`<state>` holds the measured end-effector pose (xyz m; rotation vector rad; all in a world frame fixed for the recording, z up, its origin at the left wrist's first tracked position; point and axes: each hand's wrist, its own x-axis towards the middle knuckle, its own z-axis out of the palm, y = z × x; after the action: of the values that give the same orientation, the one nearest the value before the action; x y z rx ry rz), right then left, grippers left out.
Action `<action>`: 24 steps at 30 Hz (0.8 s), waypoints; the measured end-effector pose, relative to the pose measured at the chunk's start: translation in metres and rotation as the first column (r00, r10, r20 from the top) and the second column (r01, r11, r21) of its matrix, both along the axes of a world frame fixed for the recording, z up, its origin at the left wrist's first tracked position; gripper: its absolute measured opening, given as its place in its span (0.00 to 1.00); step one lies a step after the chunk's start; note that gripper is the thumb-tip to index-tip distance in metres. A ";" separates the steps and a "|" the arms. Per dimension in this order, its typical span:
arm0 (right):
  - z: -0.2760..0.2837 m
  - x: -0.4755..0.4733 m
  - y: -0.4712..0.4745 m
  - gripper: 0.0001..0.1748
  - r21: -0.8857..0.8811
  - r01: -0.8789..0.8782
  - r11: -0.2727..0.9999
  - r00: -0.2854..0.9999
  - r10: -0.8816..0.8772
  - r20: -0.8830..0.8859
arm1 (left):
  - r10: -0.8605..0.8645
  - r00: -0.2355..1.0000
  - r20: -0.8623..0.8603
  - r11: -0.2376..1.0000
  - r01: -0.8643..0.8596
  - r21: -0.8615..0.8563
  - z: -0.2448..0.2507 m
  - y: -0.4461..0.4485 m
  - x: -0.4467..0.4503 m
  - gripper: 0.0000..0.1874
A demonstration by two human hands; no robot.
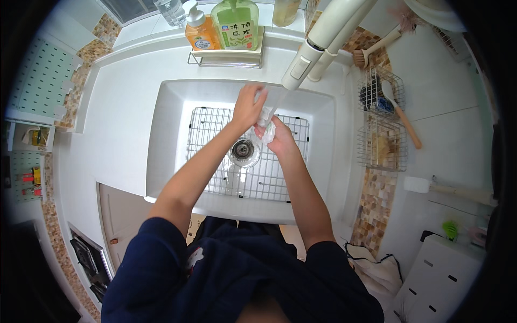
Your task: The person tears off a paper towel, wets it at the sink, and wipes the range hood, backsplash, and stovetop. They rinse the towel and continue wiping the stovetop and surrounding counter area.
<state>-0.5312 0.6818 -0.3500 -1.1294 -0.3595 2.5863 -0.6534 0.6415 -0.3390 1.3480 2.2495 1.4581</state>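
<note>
Over the white sink (242, 204), my right hand (281, 136) holds a crumpled, whitish translucent item (268, 133), perhaps thin plastic or wet cloth; its kind is unclear. My left hand (249, 105) is raised just above and to the left of it, thumb and fingers bent and somewhat blurred; whether it grips part of the item does not show. Water (278, 103) runs from the white faucet head (297, 69) onto the item. Beneath both hands lie a metal wire sink grid (214, 139) and the round drain (243, 149).
Behind the sink, a rack (230, 56) holds an orange pump bottle (202, 34) and a green soap bottle (236, 24). Wire baskets (383, 141) hang at the right, with a wooden-handled spoon (404, 121) and a brush (375, 48) nearby. A stove (91, 258) is at lower left.
</note>
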 end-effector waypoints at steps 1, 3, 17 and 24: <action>0.000 0.001 -0.001 0.20 -0.004 -0.010 1.000 1.000 0.010 0.027 | 0.005 0.966 0.259 0.997 0.014 -0.072 -0.002 -0.014 0.009 0.16; 0.002 -0.001 -0.003 0.17 -0.008 -0.037 0.999 0.996 0.038 0.077 | 0.008 0.821 0.572 0.983 0.099 -0.156 -0.006 -0.036 0.021 0.15; -0.014 0.048 0.011 0.11 0.518 -0.369 0.772 0.922 0.231 0.312 | 0.075 0.726 0.684 0.988 0.040 -0.151 -0.035 -0.032 0.057 0.14; -0.043 0.056 0.017 0.04 0.748 -0.316 0.583 0.920 -0.003 0.392 | -0.009 0.653 0.757 0.991 0.105 -0.079 -0.032 -0.020 0.061 0.13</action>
<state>-0.4748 0.6985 -0.3934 -1.1881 -1.6006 1.8740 -0.5925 0.6211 -0.3708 0.5641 1.6663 1.4579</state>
